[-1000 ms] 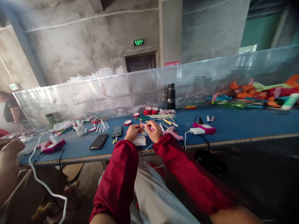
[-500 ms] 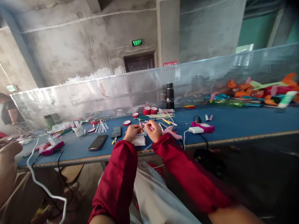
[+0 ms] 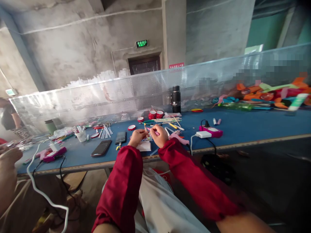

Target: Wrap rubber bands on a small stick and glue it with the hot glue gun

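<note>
My left hand (image 3: pixel 136 136) and my right hand (image 3: pixel 159 136) are close together over the near edge of the blue table (image 3: pixel 243 127), both in red sleeves. Each hand is pinched shut. My right hand grips a thin pink stick (image 3: pixel 152 130). My left hand pinches a small pale stick (image 3: pixel 145 127) that points upward. Under the hands lie a white card (image 3: pixel 144 146) and a small patterned piece. A pink glue gun (image 3: pixel 179 138) lies just right of my right hand.
Two phones (image 3: pixel 101 148) lie left of my hands. Red tape rolls (image 3: pixel 155 114), a black flask (image 3: pixel 176 99), loose sticks, a pink power strip (image 3: pixel 211 131) with a white charger and colourful toys (image 3: pixel 264 94) sit on the table. Another person's arm (image 3: pixel 7 171) is at the left.
The view has drifted slightly. My hands stay together at the same spot with only small finger movements on the sticks.
</note>
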Demonstrator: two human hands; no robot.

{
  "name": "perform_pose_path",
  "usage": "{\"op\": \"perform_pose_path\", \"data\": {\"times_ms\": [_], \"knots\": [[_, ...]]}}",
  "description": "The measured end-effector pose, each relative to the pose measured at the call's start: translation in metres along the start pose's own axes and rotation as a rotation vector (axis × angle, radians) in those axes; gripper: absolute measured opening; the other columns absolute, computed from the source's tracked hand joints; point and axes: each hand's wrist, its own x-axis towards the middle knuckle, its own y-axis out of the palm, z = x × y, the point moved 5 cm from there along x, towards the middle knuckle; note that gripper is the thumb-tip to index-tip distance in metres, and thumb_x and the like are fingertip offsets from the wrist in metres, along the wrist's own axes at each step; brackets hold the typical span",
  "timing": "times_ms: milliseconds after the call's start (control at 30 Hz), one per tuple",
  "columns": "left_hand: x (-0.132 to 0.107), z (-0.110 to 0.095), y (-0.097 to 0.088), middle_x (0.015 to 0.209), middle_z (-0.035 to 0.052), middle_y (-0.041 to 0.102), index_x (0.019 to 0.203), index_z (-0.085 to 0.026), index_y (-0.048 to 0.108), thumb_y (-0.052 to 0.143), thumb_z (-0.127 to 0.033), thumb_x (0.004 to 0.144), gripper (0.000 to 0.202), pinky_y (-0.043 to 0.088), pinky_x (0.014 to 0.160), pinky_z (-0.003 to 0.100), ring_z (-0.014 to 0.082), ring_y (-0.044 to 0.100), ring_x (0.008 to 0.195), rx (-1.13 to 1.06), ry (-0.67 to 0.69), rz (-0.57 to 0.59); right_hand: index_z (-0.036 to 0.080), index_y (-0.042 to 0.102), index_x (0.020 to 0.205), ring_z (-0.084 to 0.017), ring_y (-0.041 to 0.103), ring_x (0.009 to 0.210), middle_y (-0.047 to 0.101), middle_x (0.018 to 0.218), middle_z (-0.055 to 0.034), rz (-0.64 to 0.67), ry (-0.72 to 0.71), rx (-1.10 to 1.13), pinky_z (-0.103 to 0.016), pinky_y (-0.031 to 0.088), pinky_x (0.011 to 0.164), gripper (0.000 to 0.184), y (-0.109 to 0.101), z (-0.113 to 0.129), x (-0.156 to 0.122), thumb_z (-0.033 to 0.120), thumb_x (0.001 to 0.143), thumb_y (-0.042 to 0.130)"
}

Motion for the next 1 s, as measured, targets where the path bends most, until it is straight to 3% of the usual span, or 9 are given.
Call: {"op": "perform_pose_path", "data": {"times_ms": [333,1000], "knots": [[-0.0009,-0.0021,0.0003,0.049,-0.0023,0.052,0.06,-0.013,0.065,0.089,-0.06,0.047,0.054,0.028,0.05,0.023,0.0058,0.037,0.049,-0.013,0.005,-0.001,0.025,0.054,0.073,-0.019,0.06,0.068,0.066,0.071,-0.0022,-0.006,0.0,0.008,-0.031,0.044,0.066,0.02,0.0002,-0.0012,0.0,0.028,0.093,0.055],[0.0006,0.0014,-0.0012,0.051,-0.0018,0.052,0.06,-0.012,0.064,0.086,-0.059,0.054,0.052,0.026,0.052,0.024,0.0068,0.038,0.051,0.034,0.016,0.006,0.025,0.053,0.073,-0.019,0.06,0.068,0.066,0.071,-0.0021,-0.009,-0.028,0.024,-0.031,0.043,0.067,0.021,-0.0006,0.0015,0.0007,0.027,0.094,0.055]]}}
